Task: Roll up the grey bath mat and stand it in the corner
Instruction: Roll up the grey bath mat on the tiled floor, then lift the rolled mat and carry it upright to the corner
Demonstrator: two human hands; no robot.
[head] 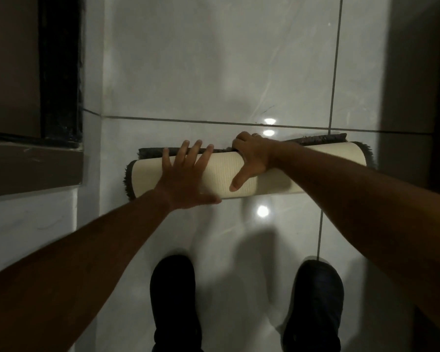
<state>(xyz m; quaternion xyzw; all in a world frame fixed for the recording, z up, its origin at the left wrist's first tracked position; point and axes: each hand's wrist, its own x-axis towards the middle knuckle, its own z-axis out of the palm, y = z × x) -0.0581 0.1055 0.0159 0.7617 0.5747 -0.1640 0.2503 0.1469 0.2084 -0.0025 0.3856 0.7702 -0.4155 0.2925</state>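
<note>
**Both hands on the rolled mat on the tiled floor**

Head view: the grey bath mat (pixel 249 174) is lying across the glossy white tiled floor (pixel 214 72), nearly all rolled into a tube with its cream backing facing outward and dark grey pile showing at both ends. A narrow strip of pile is still lying flat along the far side of the roll. The left hand (pixel 186 174) is resting on the left part of the roll, palm down, its grip wide with fingers spread and closed on nothing. The right hand (pixel 252 158) is sitting over the top of the roll near the middle, fingers curling over the far edge and thumb pressing the near face, holding the mat. Two dark shoes (pixel 173 298) are standing on the floor nearer the camera. A dark door frame (pixel 61 72) is rising at the left. No writing or brand is readable anywhere.
</note>
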